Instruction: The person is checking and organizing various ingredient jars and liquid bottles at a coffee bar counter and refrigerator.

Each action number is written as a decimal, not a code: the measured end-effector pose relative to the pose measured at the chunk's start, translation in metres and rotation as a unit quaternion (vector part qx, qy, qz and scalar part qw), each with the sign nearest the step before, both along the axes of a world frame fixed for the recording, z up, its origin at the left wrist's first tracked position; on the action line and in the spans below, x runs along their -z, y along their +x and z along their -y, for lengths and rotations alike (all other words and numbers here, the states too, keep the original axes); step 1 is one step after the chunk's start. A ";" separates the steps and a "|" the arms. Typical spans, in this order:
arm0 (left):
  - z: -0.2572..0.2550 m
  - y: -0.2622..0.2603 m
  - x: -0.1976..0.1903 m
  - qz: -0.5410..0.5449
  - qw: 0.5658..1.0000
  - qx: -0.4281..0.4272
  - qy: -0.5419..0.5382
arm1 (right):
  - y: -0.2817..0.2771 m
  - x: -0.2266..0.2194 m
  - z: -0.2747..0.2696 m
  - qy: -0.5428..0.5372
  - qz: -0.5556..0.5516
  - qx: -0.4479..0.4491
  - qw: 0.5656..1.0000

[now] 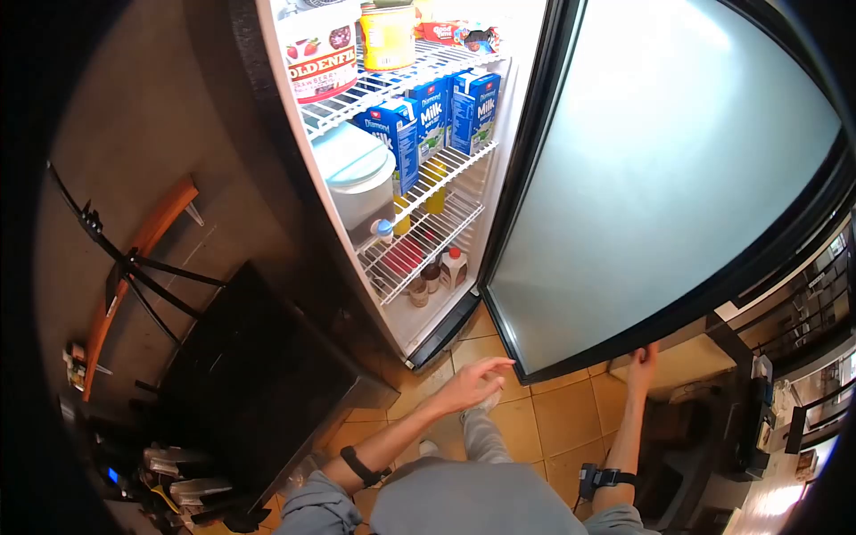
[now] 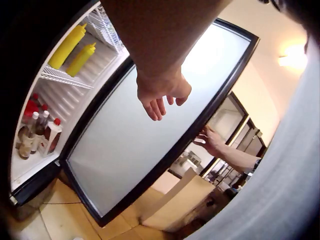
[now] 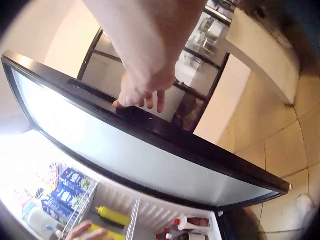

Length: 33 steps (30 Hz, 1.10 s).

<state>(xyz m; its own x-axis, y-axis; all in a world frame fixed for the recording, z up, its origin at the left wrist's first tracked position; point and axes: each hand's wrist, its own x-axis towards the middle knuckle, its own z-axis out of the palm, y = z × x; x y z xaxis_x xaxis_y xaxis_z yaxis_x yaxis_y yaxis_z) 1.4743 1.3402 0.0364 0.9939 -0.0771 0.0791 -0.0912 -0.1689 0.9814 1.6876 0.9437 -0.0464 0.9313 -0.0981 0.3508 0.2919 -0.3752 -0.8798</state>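
Note:
A tall fridge stands with its glass door point(image 1: 660, 196) swung wide to the right. At the door's outer edge, my right hand point(image 1: 644, 357) holds on, its thumb and fingers at the dark rim in the right wrist view. My left hand point(image 1: 477, 383) hovers in front of the door's lower corner, fingers loosely bent and holding nothing. Blue milk cartons point(image 1: 473, 111) stand on a wire shelf beside a lidded drink dispenser point(image 1: 361, 196). Two yellow squeeze bottles point(image 2: 67, 47) lie below them. A red-capped bottle point(image 1: 453, 267) and smaller jars occupy the fridge floor.
A strawberry-labelled tub point(image 1: 319, 76) and a yellow can point(image 1: 389, 40) sit on the upper shelf. Left of the fridge are a dark cabinet point(image 1: 241, 383) and a black stand point(image 1: 134, 259). Tan tiles point(image 1: 562, 415) cover the floor; a pale counter point(image 2: 175, 200) lies beyond the door.

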 end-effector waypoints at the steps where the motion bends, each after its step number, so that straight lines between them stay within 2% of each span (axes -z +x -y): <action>1: 0.009 -0.004 -0.011 0.046 0.999 0.028 -0.004 | -0.013 0.013 -0.014 -0.013 0.051 0.010 0.999; 3: 0.022 -0.009 -0.022 0.078 0.996 0.038 0.015 | -0.059 -0.020 -0.059 0.084 -0.048 -0.090 0.991; 5: 0.029 -0.015 -0.030 0.110 0.992 0.048 0.033 | -0.089 -0.040 -0.091 0.042 -0.036 -0.120 0.991; 7: 0.031 -0.025 -0.033 0.122 0.992 0.033 0.029 | -0.113 -0.085 -0.121 -0.064 -0.085 -0.178 0.978; 9: 0.024 -0.035 -0.023 0.142 0.989 0.019 0.039 | -0.101 -0.043 -0.135 -0.060 0.017 -0.294 0.954; 11: 0.013 -0.053 -0.015 0.113 0.992 -0.057 0.024 | -0.124 -0.074 -0.195 -0.059 -0.007 -0.320 0.946; 12: 0.013 -0.055 -0.024 0.107 0.992 -0.061 0.026 | -0.124 -0.076 -0.210 -0.073 -0.015 -0.331 0.941; 13: 0.003 -0.063 -0.017 0.123 0.983 -0.128 0.042 | -0.126 -0.078 -0.229 -0.086 -0.016 -0.349 0.933; 15: -0.004 -0.067 -0.010 0.128 0.977 -0.165 0.039 | -0.136 -0.085 -0.258 -0.106 -0.029 -0.332 0.937; 17: -0.024 -0.079 -0.003 0.125 0.962 -0.239 0.044 | -0.148 -0.096 -0.291 -0.128 -0.004 -0.337 0.933; 19: -0.039 -0.081 0.003 0.120 0.953 -0.266 0.075 | -0.149 -0.087 -0.319 -0.122 0.019 -0.336 0.934; 23: -0.060 -0.089 0.005 0.118 0.950 -0.285 0.051 | -0.153 -0.080 -0.365 -0.165 0.020 -0.314 0.935; 25: -0.068 -0.091 0.006 0.108 0.951 -0.287 0.043 | -0.155 -0.081 -0.373 -0.145 0.044 -0.321 0.935; 27: -0.074 -0.090 0.008 0.131 0.945 -0.292 0.071 | -0.156 -0.083 -0.385 -0.184 0.053 -0.307 0.932; 31: -0.075 -0.089 0.012 0.123 0.951 -0.278 0.056 | -0.162 -0.081 -0.391 -0.187 0.018 -0.289 0.939; 33: -0.075 -0.085 0.015 0.140 0.944 -0.292 0.063 | -0.160 -0.080 -0.390 -0.159 0.022 -0.329 0.931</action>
